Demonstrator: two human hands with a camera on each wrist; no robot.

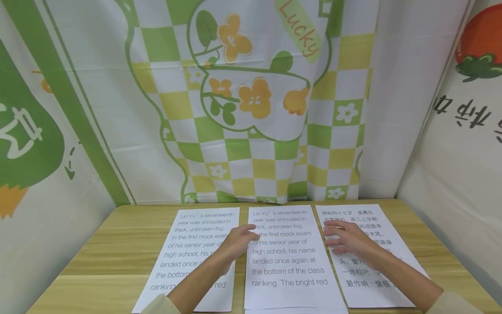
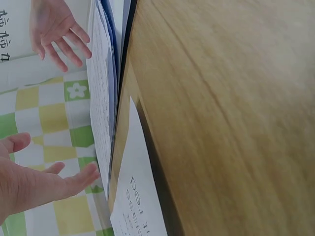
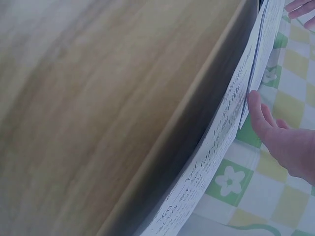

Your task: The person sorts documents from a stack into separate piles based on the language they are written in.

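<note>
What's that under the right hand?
Seen from the head camera, a white sheet printed with Chinese characters lies under the right hand. Some characters show around it, but the ones the hand covers can't be read.

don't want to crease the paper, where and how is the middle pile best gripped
Probably by its two long side edges, one hand coming in from each side. The middle pile lies flat, and the table shows along both those edges; the left hand and right hand are near them.
</note>
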